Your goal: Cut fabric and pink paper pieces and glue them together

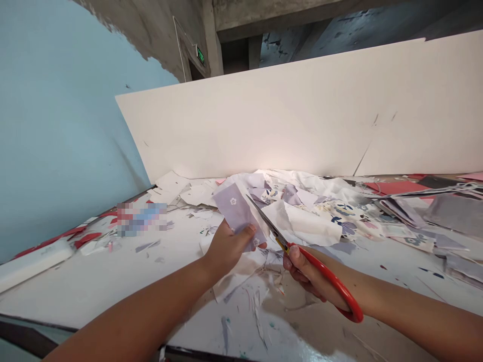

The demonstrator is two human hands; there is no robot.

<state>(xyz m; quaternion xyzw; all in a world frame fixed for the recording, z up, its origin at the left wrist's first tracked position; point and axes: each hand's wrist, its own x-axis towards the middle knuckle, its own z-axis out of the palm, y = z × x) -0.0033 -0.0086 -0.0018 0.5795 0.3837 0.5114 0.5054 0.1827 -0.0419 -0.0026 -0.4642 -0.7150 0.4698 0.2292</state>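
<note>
My left hand (230, 246) pinches a lilac piece of paper or fabric (233, 202) printed with small white flowers, thumb on top and fingers beneath. My right hand (307, 274) is wrapped round the red handles of a pair of scissors (277, 234). The blades point up and left and lie along the right edge of the lilac piece. They look nearly closed; whether they bite into the edge I cannot tell. Behind both hands is a heap of torn white and flower-printed scraps (305, 221).
Small offcuts litter the white table (124, 296). A tall white board (287, 115) stands along the back, beside a blue wall (64, 115). Red scraps (86, 239) and a long white bar (35, 264) lie at left. Folded lilac pieces (402, 213) and red sheets (396, 187) are at right.
</note>
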